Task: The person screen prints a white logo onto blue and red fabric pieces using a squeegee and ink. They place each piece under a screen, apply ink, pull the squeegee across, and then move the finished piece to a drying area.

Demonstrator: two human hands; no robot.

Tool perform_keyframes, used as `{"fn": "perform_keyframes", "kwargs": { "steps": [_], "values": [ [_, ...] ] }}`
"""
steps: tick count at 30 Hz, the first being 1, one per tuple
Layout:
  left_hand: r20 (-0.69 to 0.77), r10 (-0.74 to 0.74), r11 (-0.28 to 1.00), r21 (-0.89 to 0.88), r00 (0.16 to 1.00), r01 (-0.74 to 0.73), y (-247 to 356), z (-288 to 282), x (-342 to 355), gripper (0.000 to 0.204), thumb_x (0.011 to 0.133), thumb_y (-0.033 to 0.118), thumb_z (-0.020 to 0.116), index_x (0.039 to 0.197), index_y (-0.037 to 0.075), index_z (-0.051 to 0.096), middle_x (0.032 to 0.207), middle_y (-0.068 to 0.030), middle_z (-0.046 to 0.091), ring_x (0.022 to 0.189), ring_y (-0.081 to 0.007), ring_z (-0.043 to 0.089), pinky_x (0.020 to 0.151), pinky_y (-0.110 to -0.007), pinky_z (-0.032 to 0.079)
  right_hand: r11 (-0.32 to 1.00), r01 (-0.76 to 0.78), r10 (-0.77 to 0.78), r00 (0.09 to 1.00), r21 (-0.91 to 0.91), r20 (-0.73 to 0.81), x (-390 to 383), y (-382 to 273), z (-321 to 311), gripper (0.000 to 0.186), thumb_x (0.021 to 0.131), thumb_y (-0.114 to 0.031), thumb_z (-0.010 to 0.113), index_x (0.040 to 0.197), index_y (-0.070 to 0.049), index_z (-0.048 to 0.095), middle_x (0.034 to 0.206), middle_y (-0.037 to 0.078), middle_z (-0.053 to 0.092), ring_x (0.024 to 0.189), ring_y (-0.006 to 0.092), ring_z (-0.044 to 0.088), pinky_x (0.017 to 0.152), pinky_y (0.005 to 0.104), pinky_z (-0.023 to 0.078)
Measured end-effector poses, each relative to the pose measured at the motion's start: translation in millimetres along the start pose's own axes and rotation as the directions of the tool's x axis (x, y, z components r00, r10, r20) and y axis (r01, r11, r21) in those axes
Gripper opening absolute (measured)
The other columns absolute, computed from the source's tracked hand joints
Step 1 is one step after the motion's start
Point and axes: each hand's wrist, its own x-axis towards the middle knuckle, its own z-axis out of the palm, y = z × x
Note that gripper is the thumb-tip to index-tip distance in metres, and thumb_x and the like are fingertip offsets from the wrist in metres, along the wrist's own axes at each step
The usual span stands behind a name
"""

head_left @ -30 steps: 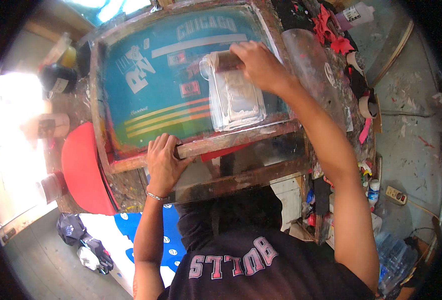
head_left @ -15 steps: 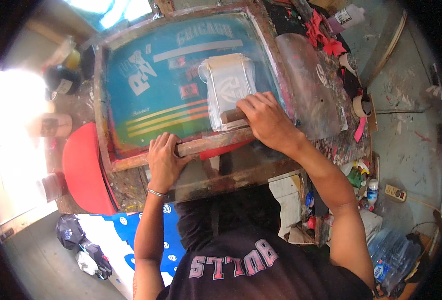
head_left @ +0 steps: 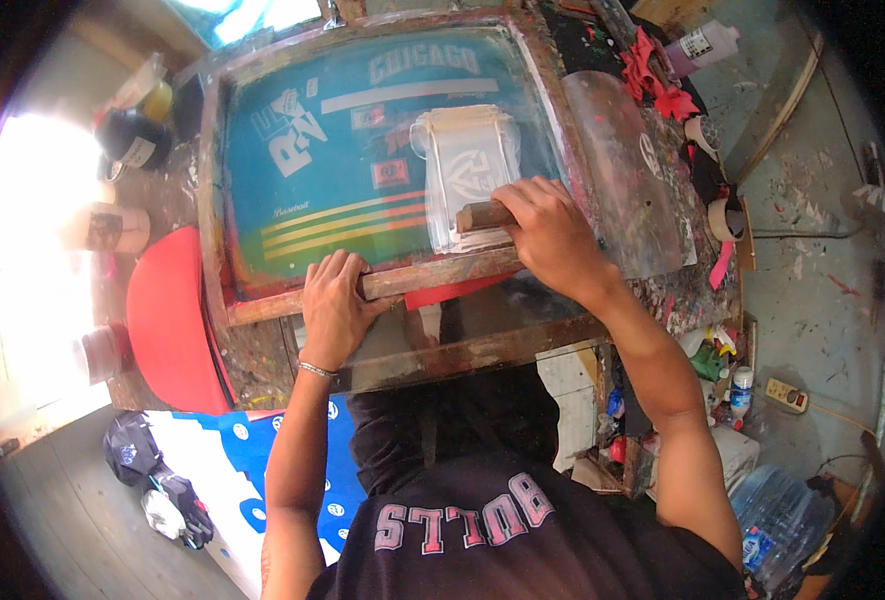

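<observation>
My right hand (head_left: 561,240) is closed around the wooden handle of a squeegee (head_left: 485,216), at the near end of a white ink patch (head_left: 470,150) on a screen-printing screen. The patch covers a light emblem on the blue-green mesh (head_left: 348,135). Around the mesh runs a worn, ink-stained wooden frame (head_left: 263,308). My left hand (head_left: 338,305) wraps over the frame's near rail, its fingers on top. Under that rail a strip of red fabric (head_left: 463,290) shows. The squeegee's blade is hidden.
A red curved piece (head_left: 171,318) lies left of the screen. To the right are a clear sheet (head_left: 625,170), a tape roll (head_left: 726,220) and red scraps (head_left: 653,80). Dark and light containers (head_left: 128,140) stand at the left. A blue patterned cloth (head_left: 248,450) is below the table.
The whole view has shifted slightly. The squeegee and my right hand sit slightly farther up the white patch. My left hand keeps its hold on the frame.
</observation>
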Motion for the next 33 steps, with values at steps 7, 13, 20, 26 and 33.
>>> {"fn": "perform_keyframes", "kwargs": {
  "steps": [7,13,20,26,33],
  "values": [
    [-0.073,0.047,0.999,0.007,0.996,-0.046,-4.0,2.2,0.6,0.051,0.061,0.038,0.092,0.086,0.006,0.062,0.087,-0.0098,0.060,0.089,-0.0323,0.058,0.082,-0.043,0.046,0.983,0.021,-0.021,1.000,-0.181,0.005,-25.3,-10.3,17.6,0.029,0.084,-0.002,0.059,0.112,0.000,0.060,0.107,0.018,0.063,0.106,0.0375,0.059,0.093,0.0467,0.046],
    [-0.201,0.126,0.992,0.034,0.972,-0.121,15.9,-48.6,8.6,0.047,0.056,0.037,0.094,0.079,0.006,0.068,0.077,-0.0069,0.060,0.077,-0.0303,0.060,0.072,-0.041,0.047,0.969,0.098,-0.151,0.962,-0.228,-0.227,-20.0,-28.2,-16.7,0.038,0.085,-0.033,0.071,0.104,-0.002,0.059,0.097,0.017,0.061,0.096,0.0360,0.061,0.087,0.0481,0.047],
    [-0.536,0.079,0.995,-0.011,0.841,-0.101,76.2,-168.5,68.3,0.041,0.070,0.027,0.095,0.092,0.003,0.071,0.090,-0.0109,0.072,0.081,-0.0226,0.067,0.075,-0.035,0.053,0.916,-0.016,-0.135,0.928,-0.401,-0.346,81.8,-32.8,-134.9,0.053,0.096,-0.054,0.065,0.090,-0.002,0.069,0.093,0.016,0.073,0.090,0.0323,0.071,0.080,0.0445,0.054],
    [-0.278,0.262,0.957,-0.044,0.924,-0.285,64.2,-38.1,14.4,0.039,0.088,0.031,0.079,0.116,0.005,0.070,0.123,-0.0144,0.066,0.113,-0.0355,0.060,0.097,-0.051,0.046,0.991,-0.022,-0.034,0.913,-0.132,-0.407,143.9,-46.8,-196.9,0.073,0.093,-0.061,0.060,0.067,0.008,0.066,0.067,0.030,0.064,0.068,0.0432,0.068,0.072,0.0518,0.053],
    [0.107,0.100,0.981,0.153,0.989,-0.116,35.9,16.9,-62.0,0.064,0.093,0.054,0.067,0.142,0.014,0.061,0.170,-0.0168,0.022,0.157,-0.0439,0.015,0.123,-0.069,0.005,0.988,-0.019,-0.042,0.923,-0.156,-0.383,177.2,-33.0,-222.7,0.073,0.096,-0.060,0.058,0.069,0.007,0.067,0.063,0.024,0.064,0.060,0.0352,0.063,0.068,0.0474,0.050]
  ]
}}
